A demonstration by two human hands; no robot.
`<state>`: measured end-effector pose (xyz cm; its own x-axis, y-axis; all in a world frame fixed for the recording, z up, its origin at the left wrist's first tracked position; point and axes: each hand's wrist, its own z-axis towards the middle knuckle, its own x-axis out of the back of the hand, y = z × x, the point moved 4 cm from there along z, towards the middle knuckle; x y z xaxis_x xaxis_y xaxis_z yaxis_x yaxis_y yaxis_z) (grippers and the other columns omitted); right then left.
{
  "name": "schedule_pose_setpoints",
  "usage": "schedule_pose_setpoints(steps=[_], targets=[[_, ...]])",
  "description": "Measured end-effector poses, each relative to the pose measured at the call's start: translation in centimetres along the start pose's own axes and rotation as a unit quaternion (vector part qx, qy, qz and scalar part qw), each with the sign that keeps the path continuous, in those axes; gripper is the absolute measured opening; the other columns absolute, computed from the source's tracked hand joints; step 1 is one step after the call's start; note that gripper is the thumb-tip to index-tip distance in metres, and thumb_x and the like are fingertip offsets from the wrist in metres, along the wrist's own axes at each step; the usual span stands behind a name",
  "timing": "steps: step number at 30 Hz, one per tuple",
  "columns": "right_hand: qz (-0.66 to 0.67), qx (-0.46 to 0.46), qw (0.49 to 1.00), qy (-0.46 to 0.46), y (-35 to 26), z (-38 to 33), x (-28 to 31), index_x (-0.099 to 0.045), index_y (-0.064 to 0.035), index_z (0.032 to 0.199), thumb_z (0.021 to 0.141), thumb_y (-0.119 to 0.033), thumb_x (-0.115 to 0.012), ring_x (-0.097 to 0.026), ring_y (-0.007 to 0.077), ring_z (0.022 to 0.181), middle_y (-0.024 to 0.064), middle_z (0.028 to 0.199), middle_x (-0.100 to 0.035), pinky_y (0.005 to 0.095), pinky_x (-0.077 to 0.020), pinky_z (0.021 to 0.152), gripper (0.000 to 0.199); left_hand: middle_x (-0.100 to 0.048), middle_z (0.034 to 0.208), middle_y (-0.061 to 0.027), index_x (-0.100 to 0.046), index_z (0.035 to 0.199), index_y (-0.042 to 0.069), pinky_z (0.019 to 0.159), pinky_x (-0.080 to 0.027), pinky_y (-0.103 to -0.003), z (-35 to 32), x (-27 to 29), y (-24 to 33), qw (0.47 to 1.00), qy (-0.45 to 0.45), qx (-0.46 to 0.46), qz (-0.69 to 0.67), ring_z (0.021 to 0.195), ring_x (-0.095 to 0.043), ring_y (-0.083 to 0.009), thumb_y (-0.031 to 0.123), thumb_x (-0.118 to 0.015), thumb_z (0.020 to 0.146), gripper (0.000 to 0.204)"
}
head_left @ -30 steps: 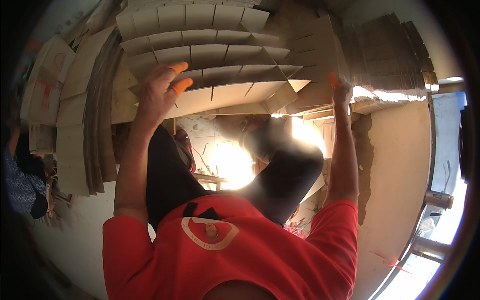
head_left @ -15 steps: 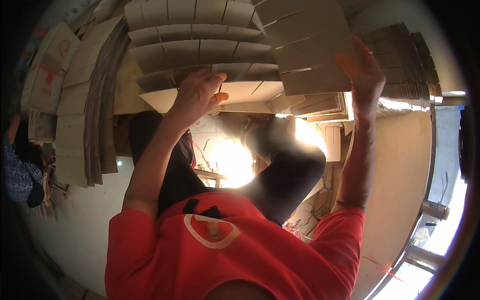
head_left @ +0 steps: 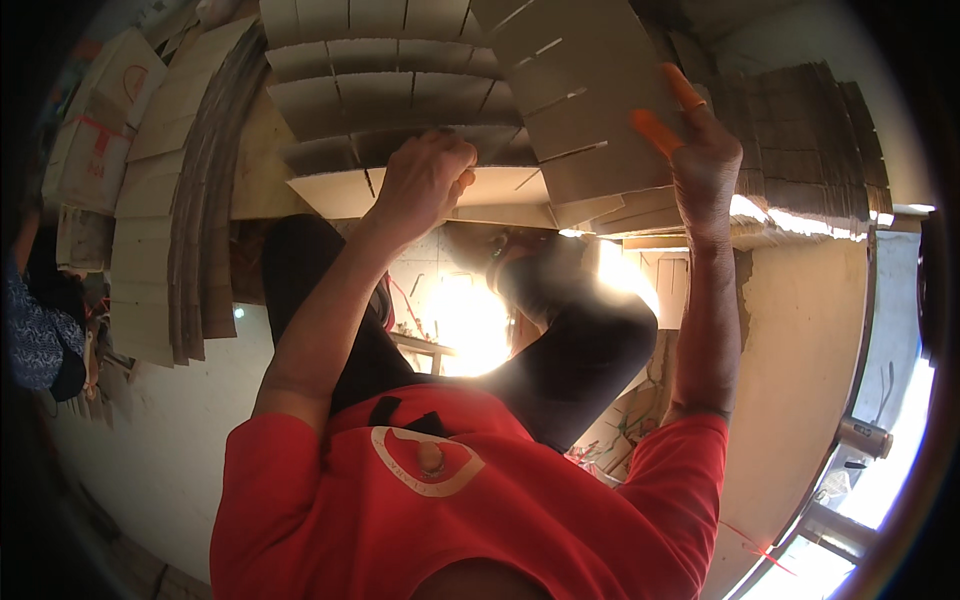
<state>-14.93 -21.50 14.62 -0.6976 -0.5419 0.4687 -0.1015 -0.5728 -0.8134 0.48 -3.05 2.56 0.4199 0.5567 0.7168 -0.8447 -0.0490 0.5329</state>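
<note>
the right hand (head_left: 705, 150) is up at about one o'clock, its grip pinched on a slotted cardboard sheet (head_left: 580, 95), orange fingertip covers (head_left: 650, 128) pressed flat against the face of it, the sheet lifted and tilted over the stack of slotted cardboard (head_left: 370, 90) at twelve. the left hand (head_left: 425, 180) sits just left of centre, fingers curled into a loose fist on the front edge of that stack; whether it actually holds a sheet or only steadies the pile, i cannot tell. by the look of it this is the lifting-off step, one sheet being peeled from the pile. the next move, i'd judge, calls for a firm pinch and a clean swing clear of the stack so the slots don't snag. more cardboard (head_left: 165, 250) is fanned out at nine o'clock, another pile (head_left: 800, 140) at two, and a blue patterned sleeve (head_left: 35, 335) shows at the far left edge.
</note>
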Motion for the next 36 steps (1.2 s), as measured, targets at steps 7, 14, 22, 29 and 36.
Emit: schedule_pose_setpoints(steps=[7, 14, 22, 29, 36], targets=[[-0.111, 0.004, 0.994, -0.012, 0.5, 0.6, -0.1, -0.054, -0.0075, 0.129, 0.078, 0.002, -0.071, -0.056, 0.0072, 0.1, 0.0058, 0.117, -0.062, 0.0222, -0.0497, 0.085, 0.055, -0.062, 0.089, -0.0086, -0.06, 0.076, -0.001, 0.079, -0.045, -0.039, 0.6, 0.2, 0.4, 0.999, 0.034, -0.034, 0.013, 0.089, -0.058, -0.0275, 0.005, -0.068, 0.071, 0.012], [-0.101, 0.023, 0.994, -0.027, -0.2, 2.0, -0.3, -0.055, -0.0077, 0.129, 0.077, -0.001, -0.072, -0.057, 0.006, 0.088, 0.003, 0.103, -0.065, 0.0215, -0.0506, 0.081, 0.055, -0.062, 0.086, -0.0108, -0.059, 0.08, 0.001, 0.073, -0.046, -0.04, 0.5, -0.2, -0.2, 0.996, -0.054, 0.053, -0.049, 0.081, -0.06, -0.0307, 0.005, -0.067, 0.073, 0.011], [-0.127, -0.065, 0.985, -0.094, -1.0, 2.4, -1.3, -0.052, -0.0074, 0.131, 0.08, -0.006, -0.068, -0.053, 0.0039, 0.058, 0.0022, 0.09, -0.064, 0.0203, -0.0386, 0.038, 0.053, -0.062, 0.087, -0.0114, -0.058, 0.084, 0.001, 0.07, -0.047, -0.04, 0.5, -0.4, -0.5, 0.994, -0.057, 0.07, -0.063, 0.078, -0.06, -0.0321, 0.005, -0.065, 0.075, 0.012], [-0.114, -0.079, 0.973, -0.183, -1.8, 2.4, -2.5, -0.049, -0.008, 0.133, 0.082, -0.009, -0.067, -0.048, 0.0031, 0.046, 0.0019, 0.075, -0.061, 0.0216, -0.0371, 0.034, 0.054, -0.061, 0.098, -0.0113, -0.058, 0.083, 0.0, 0.072, -0.048, -0.04, 0.6, -0.4, -0.6, 0.994, -0.046, 0.066, -0.069, 0.083, -0.061, -0.0324, 0.004, -0.065, 0.075, 0.011], [-0.157, -0.085, 0.963, -0.2, 2.1, 0.0, -5.9, -0.044, -0.0081, 0.136, 0.085, -0.009, -0.063, -0.047, 0.0097, 0.037, 0.0055, 0.063, -0.058, 0.0249, -0.0402, 0.034, 0.054, -0.061, 0.089, -0.0124, -0.056, 0.081, 0.001, 0.067, -0.047, -0.041, 1.0, -0.6, -0.4, 0.995, -0.042, 0.054, -0.071, 0.078, -0.06, -0.0328, 0.002, -0.063, 0.075, 0.009]])
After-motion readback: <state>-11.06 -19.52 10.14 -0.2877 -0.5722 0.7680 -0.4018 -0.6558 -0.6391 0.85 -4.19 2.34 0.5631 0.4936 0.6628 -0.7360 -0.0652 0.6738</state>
